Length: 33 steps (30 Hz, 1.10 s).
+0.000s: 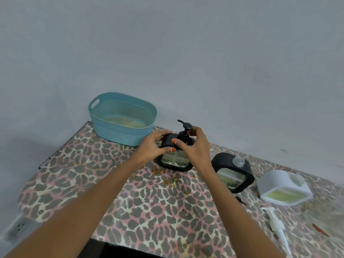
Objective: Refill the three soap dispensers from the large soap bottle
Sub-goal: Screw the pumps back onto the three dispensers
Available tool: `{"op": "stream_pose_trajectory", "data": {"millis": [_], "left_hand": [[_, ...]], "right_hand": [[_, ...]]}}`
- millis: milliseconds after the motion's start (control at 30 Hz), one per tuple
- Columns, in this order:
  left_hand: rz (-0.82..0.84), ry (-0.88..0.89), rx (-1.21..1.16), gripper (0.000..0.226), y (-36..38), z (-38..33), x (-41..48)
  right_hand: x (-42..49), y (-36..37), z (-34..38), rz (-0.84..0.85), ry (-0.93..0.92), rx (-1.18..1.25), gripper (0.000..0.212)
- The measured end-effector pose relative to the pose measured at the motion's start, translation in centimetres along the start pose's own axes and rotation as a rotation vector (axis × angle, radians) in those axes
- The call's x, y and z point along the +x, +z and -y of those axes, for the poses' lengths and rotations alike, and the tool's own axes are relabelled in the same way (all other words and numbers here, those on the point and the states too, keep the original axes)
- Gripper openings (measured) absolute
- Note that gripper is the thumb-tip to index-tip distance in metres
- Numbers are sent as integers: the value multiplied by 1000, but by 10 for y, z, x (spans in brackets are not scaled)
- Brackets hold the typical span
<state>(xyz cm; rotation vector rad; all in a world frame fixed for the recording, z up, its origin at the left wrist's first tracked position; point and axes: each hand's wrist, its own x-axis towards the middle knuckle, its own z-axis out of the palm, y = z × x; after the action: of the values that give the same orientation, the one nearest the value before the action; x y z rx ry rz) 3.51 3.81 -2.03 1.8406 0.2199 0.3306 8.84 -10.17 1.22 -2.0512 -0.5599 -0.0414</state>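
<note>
A black-framed soap dispenser [175,161] with greenish soap stands mid-table, its black pump [184,129] seated on the neck. My left hand [152,146] grips the dispenser's black top from the left. My right hand [195,144] has its fingers curled round the pump collar. A second black dispenser [232,174] stands to the right, its clear threaded neck bare. Farther right a white dispenser [284,187] stands without a pump. A white pump [277,224] lies on the cloth near it. No large soap bottle is in view.
A teal perforated basket [122,118] sits at the back left of the leopard-print tablecloth [130,202]. A small dark object [241,200] lies beside the second dispenser. A grey wall rises behind the table. A wall socket [18,228] is low at the left.
</note>
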Motion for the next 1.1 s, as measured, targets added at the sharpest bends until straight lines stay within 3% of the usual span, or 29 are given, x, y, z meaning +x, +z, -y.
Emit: {"op": "stream_pose_trajectory", "data": {"millis": [233,433,600,700,833,967,1100], "left_hand": [[3,4,8,63,0,-1,0],[-2,12,9,61,0,-2,-1],[0,2,-3,62,0,-2,-2],[2,4,0,61,0,-4,-2],[-5,-11,-3,62,1,-3,-1],[-4,-15,0,63,1,-3,-2],[-6,-17,-12,63,1,-5,-3]], "right_hand": [[5,-25,0,298,13,157,37],[7,-12,-5,137,51,180,29],[6,0,0,51,11,75,41],[5,-8,0,191,62,145,45],[5,-25,-1,358,75,239,31],[10,-19,-5,230,82,249,28],[12,-1,-3,85,55,145,41]]}}
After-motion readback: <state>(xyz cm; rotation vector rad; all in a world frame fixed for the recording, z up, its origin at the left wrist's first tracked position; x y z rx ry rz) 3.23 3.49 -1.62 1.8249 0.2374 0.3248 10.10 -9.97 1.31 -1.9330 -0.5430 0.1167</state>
